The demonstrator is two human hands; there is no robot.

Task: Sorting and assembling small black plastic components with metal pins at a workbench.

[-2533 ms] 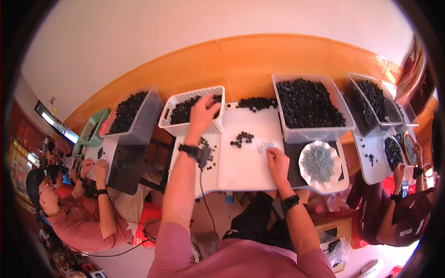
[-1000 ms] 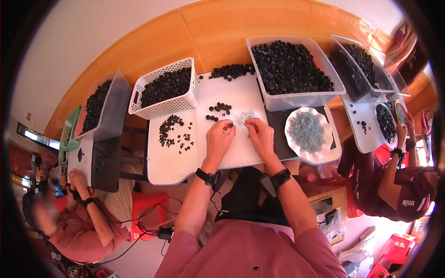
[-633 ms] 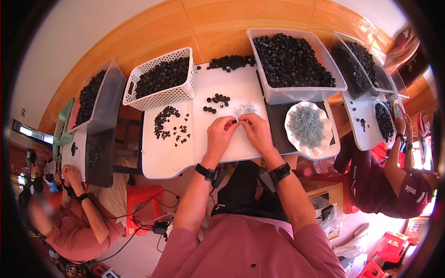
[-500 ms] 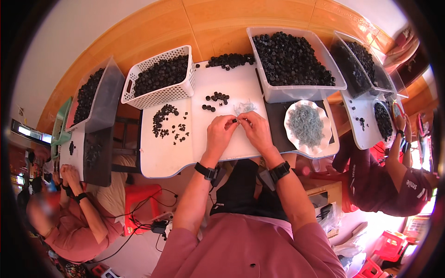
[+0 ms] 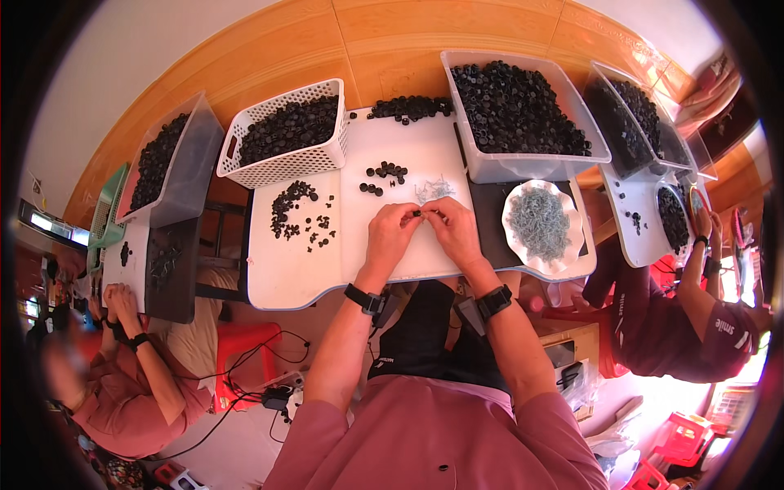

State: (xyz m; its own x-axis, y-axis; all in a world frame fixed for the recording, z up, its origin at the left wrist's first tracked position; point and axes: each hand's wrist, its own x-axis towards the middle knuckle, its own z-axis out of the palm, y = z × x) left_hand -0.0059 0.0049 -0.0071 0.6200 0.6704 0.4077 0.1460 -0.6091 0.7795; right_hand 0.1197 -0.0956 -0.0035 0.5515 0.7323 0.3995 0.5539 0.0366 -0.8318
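Observation:
My left hand [image 5: 390, 232] and my right hand [image 5: 452, 229] meet over the white work board [image 5: 282, 273], fingertips pinched together on a small black cap [image 5: 418, 213] held between them. Just beyond the fingers lies a small heap of thin metal springs [image 5: 433, 190]. A cluster of black caps [image 5: 385, 175] sits farther out, and a scattered pile of black caps [image 5: 298, 214] lies to the left. A white scalloped plate [image 5: 516, 242] of metal springs stands to the right of my right hand.
A white perforated basket [image 5: 287, 167] and a clear bin [image 5: 523, 167] at the back hold many black caps. More bins stand at far left [image 5: 175, 175] and far right [image 5: 633, 122]. Other people work at left [image 5: 122, 384] and right [image 5: 678, 310].
My left hand came back from the basket at the back left and joined my right hand at the board's middle. Both hands have stayed pinched together over the last second.

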